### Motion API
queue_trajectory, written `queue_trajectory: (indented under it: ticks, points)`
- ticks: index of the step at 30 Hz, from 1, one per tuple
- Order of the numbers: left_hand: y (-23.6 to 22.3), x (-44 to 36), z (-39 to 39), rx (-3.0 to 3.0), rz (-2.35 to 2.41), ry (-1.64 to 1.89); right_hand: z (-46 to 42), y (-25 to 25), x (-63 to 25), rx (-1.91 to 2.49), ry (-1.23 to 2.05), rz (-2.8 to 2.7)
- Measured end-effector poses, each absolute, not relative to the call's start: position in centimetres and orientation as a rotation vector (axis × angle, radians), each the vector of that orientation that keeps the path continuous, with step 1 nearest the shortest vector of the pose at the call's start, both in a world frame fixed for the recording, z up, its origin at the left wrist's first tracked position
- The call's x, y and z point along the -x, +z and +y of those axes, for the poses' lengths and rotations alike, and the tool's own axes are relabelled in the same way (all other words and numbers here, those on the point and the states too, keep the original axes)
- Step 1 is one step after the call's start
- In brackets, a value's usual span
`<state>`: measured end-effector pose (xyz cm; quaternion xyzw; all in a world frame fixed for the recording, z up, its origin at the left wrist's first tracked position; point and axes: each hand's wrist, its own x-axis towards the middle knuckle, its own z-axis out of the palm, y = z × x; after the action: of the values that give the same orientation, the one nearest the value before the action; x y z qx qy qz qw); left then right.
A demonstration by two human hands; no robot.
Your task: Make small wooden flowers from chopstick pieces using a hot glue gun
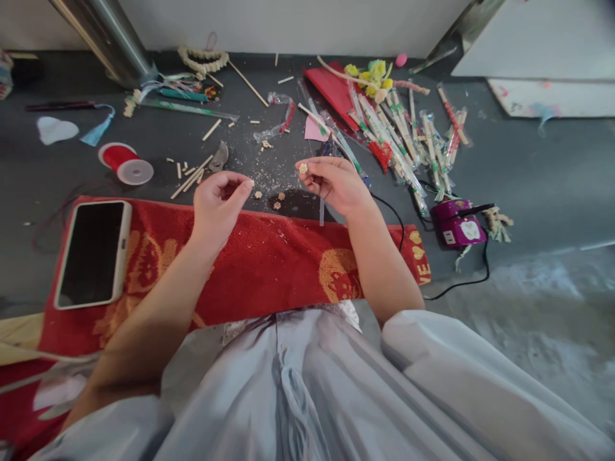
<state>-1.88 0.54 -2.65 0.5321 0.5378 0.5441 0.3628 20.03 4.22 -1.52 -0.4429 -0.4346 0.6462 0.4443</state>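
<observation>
My left hand (218,206) is closed in a pinch on a small pale wooden piece (252,184), mostly hidden by the fingertips. Between the thumb and forefinger of my right hand (339,184) sits a small flower-shaped wooden bead (303,168), face up toward me. The two hands are apart, above the front of the dark table. Below and between them lie several more flower-shaped pieces (277,205). Pliers (219,157) rest just behind my left hand, beside cut wooden sticks (192,176). Pale crumbs and shavings are scattered over the tabletop.
A red towel (269,269) covers the table's front edge, with a phone (93,253) on its left end. Behind it stands a spool of red thread (120,157). Wrapped sticks (391,134) pile up at right, near a purple corded device (457,223). A metal post (108,38) rises at back left.
</observation>
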Motion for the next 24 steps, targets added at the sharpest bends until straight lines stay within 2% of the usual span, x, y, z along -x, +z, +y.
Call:
queue_trajectory:
  ticks: [3,8,11,16,24]
  points:
    - [-2.5,1.9,0.5,-1.370,1.384,1.402,4.2,-1.9,-20.0,1.158,1.473,-1.263]
    - [-2.4,1.9,0.5,-1.391,1.413,1.393,4.0,-2.8,-20.0,1.298,0.863,-1.873]
    - [-2.5,1.9,0.4,-1.416,1.411,1.388,3.9,-3.1,-20.2,1.214,0.674,-2.159]
    - [-2.6,2.0,0.5,-1.447,1.402,1.391,4.2,-3.2,-20.3,1.194,0.529,-2.418]
    - [-2.7,1.9,0.6,-1.485,1.404,1.389,4.1,-3.3,-20.2,1.235,0.524,-2.458]
